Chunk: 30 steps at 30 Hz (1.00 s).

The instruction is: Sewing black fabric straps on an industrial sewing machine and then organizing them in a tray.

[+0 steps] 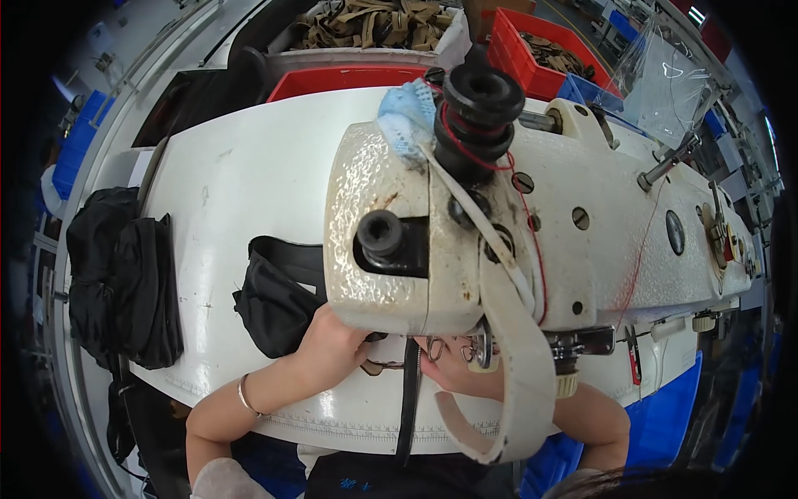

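Zipper (pixel 408 407) between both hands (pixel 331 353)

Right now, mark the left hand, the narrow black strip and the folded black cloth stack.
left hand (pixel 330 349): head view, back of hand
narrow black strip (pixel 408 403): head view, mid-length
folded black cloth stack (pixel 125 279): head view, visible middle

Both hands (pixel 331 353) near each other

Behind the bench I saw a white bin (pixel 455 40) heaped with brown strips (pixel 374 25), a red crate (pixel 505 40) standing to its right, then a clear plastic bag (pixel 665 96); blue bins (pixel 79 145) stood off at far left.
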### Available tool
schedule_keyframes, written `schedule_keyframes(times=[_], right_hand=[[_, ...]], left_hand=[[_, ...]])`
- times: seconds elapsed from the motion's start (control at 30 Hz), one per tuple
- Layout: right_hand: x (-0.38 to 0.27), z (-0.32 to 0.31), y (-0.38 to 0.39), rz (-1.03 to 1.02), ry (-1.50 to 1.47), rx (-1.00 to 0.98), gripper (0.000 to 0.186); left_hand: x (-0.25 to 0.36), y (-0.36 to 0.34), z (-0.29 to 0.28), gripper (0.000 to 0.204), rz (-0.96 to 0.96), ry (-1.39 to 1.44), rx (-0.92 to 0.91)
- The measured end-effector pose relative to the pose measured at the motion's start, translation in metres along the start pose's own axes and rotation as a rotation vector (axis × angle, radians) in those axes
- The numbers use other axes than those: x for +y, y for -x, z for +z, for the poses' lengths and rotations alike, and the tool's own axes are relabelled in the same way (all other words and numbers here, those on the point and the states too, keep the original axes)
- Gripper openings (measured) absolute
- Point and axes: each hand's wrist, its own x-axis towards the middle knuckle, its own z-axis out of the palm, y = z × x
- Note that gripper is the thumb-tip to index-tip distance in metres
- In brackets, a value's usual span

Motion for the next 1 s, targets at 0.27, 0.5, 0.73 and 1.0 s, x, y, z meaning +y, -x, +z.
schedule_keyframes(times=[0.27, 0.5, 0.73, 1.0], right_hand=[[0.002, 0.007, -0.012, -0.389, 0.77, 0.106, 0.022], [-0.01, -0.019, -0.005, -0.218, 0.584, 0.089, 0.034], [-0.002, -0.011, -0.001, -0.237, 0.498, 0.13, 0.03], [0.004, 0.005, -0.003, -0.289, 0.366, 0.185, 0.024]], left_hand=[[-0.003, 0.015, 0.016, 0.032, -0.012, 0.104, 0.014], [-0.015, 0.029, 0.027, 0.04, -0.107, 0.13, 0.012], [0.001, 0.018, 0.011, 0.045, -0.072, 0.09, -0.084], [0.005, 0.021, 0.005, 0.044, -0.112, 0.034, -0.175]])
